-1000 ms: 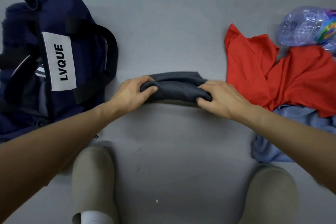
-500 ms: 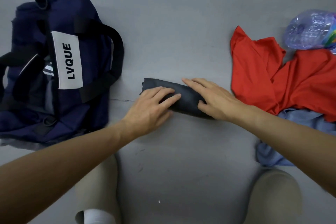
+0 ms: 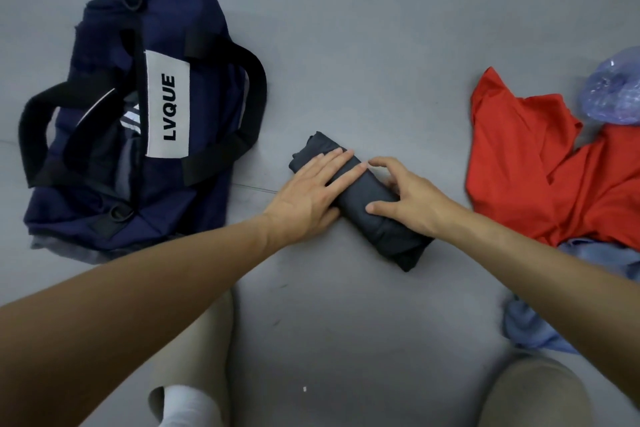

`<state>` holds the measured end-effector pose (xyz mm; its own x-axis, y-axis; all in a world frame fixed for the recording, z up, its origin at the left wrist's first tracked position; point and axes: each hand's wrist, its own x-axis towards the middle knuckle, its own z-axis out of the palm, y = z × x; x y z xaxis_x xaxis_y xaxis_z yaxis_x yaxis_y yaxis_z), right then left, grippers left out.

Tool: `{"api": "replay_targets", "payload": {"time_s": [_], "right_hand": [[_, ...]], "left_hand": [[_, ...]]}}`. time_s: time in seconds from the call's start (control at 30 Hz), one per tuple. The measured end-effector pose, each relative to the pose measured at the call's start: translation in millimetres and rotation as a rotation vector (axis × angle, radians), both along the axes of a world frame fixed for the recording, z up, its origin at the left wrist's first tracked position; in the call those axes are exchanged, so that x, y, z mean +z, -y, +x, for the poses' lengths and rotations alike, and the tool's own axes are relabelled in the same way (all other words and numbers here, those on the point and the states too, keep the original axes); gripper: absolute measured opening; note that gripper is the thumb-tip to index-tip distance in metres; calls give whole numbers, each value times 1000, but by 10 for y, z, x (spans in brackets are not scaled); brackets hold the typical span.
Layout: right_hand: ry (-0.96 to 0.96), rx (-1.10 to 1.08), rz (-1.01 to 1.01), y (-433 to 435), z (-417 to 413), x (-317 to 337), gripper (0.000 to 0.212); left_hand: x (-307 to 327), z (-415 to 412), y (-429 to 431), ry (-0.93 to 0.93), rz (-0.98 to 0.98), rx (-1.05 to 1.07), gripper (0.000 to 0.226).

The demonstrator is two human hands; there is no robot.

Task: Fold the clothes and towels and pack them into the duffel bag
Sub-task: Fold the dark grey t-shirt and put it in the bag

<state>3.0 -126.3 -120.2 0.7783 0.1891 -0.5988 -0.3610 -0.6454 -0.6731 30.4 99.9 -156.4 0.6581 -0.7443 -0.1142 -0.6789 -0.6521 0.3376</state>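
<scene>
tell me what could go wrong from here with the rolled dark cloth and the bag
1. The dark grey roll could spring open when lifted: the left hand only presses flat on it, the right hand grips one part, and its near end looks loose.
2. The duffel bag opening looks narrow, with the white label strap over it and black handles close by, so the roll may snag going in.

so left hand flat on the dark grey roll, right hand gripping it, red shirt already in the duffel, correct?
No: the red shirt is not in the duffel bag; the head view shows it lying crumpled on the floor at the right. The rest holds: left hand flat on the dark grey roll, right hand gripping it.
</scene>
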Motion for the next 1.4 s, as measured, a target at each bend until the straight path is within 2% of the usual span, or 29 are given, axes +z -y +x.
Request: {"api": "replay_targets", "payload": {"time_s": [0.07, 0.13, 0.27, 0.43, 0.5, 0.7, 0.83, 0.93, 0.97, 1.07, 1.13, 1.23, 1.3, 1.4], "right_hand": [[-61, -81, 138, 33, -3, 29, 88], [-132, -112, 246, 61, 40, 67, 94], [-169, -203, 410, 96, 133, 336, 85], [10, -345, 604, -28, 265, 995, 71], [88, -343, 654, -179, 357, 1303, 69], [81, -105, 796, -810, 696, 2054, 78], [223, -26, 698, -1410, 847, 2151, 73], [404, -56, 588, -1940, 844, 1968, 69], [451, -86, 569, -2106, 826, 1875, 69], [506, -166, 542, -2617, 725, 1634, 68], [503, -220, 547, -2893, 654, 1519, 67], [397, -246, 490, -3123, 711, 1306, 63], [454, -131, 332, -3080, 825, 1219, 55], [821, 96, -130, -2893, 1064, 1163, 47]], "left_hand": [[30, 17, 20, -43, -45, 41, 75], [90, 35, 48, -102, -99, 92, 74], [418, 65, 130, -271, -200, 260, 68], [1184, 188, 136, -525, -518, 544, 47], [1552, 274, 36, -624, -685, 610, 41], [2215, 447, -643, -574, -928, 815, 24], [2239, 326, -1019, -687, -1113, 994, 26], [2184, 230, -1333, -805, -1381, 1084, 40], [2149, 190, -1432, -812, -1402, 1074, 48], [1957, 29, -1759, -694, -1216, 1069, 70], [1855, 19, -2002, -614, -1104, 1122, 64], [1708, 69, -2331, -572, -996, 1159, 66], [1589, 141, -2489, -540, -953, 1186, 66], [1401, 287, -2606, -425, -825, 1241, 77]]}}
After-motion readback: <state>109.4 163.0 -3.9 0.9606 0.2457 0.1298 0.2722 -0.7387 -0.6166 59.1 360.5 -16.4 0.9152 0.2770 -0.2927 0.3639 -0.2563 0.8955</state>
